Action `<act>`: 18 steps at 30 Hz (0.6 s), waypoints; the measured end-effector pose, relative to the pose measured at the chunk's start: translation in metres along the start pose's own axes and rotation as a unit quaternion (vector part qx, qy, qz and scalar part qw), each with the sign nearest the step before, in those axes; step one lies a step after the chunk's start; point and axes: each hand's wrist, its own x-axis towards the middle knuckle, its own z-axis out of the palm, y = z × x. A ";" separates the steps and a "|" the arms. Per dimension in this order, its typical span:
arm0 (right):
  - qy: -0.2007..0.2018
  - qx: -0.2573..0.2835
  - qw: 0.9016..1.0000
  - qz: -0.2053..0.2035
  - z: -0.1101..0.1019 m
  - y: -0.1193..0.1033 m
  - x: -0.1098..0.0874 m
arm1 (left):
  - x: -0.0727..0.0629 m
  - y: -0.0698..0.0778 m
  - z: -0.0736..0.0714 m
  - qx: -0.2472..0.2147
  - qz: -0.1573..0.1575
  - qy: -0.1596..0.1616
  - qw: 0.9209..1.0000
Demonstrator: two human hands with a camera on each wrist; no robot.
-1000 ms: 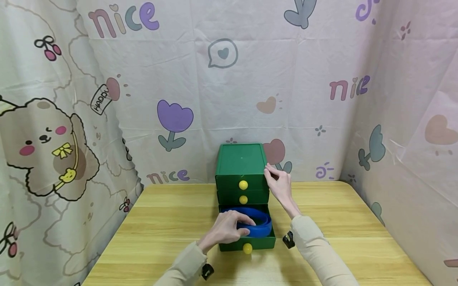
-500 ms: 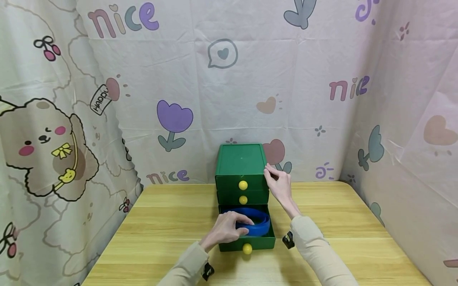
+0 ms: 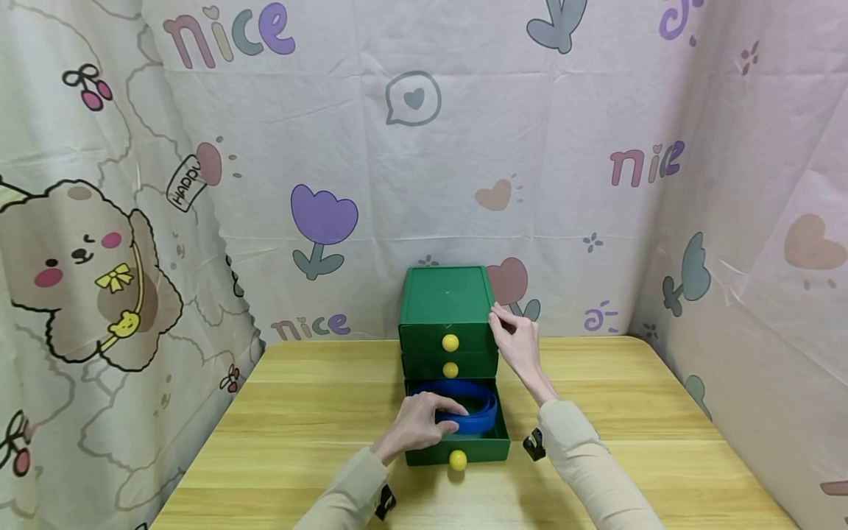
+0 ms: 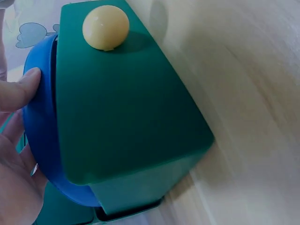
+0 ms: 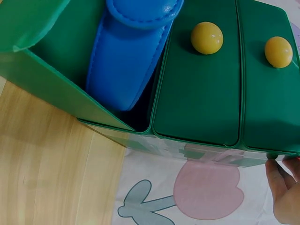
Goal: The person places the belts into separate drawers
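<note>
A coiled blue belt (image 3: pixel 486 421) with stitched edges (image 5: pixel 124 61) sits in the pulled-out bottom drawer (image 3: pixel 486 449) of a green drawer cabinet (image 3: pixel 447 294). My left hand (image 3: pixel 419 423) pinches the near side of the coil, thumb on the outside and fingers reaching inside it. In the left wrist view the belt (image 4: pixel 40 108) stands above the drawer front (image 4: pixel 117 103). My right hand (image 3: pixel 520 342) touches the upper right side edge of the cabinet with extended fingertips. The two upper drawers are closed, each with a yellow round knob (image 3: pixel 450 343).
The cabinet stands towards the back of a light wooden table (image 3: pixel 311 412). Behind it hangs a printed white curtain (image 3: pixel 424 169), which continues along both sides. The bottom drawer's yellow knob (image 3: pixel 458 461) juts out towards me.
The belt coil has shifted slightly back and to the left within the drawer, my left hand still pinching it. My right hand and the cabinet stay where they were.
</note>
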 end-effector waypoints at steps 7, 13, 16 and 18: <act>-0.002 -0.002 1.000 -0.001 0.000 0.001 0.000 | 0.001 -0.009 0.004 -0.001 -0.009 0.004 1.000; 0.003 -0.003 1.000 0.000 0.000 0.000 0.001 | 0.003 -0.018 0.006 0.008 -0.009 0.005 1.000; 0.002 -0.003 1.000 0.002 0.000 0.000 0.000 | 0.003 -0.021 0.007 0.011 -0.010 0.004 1.000; -0.001 -0.003 1.000 0.002 0.000 0.000 0.000 | 0.004 -0.023 0.008 0.013 -0.015 0.002 1.000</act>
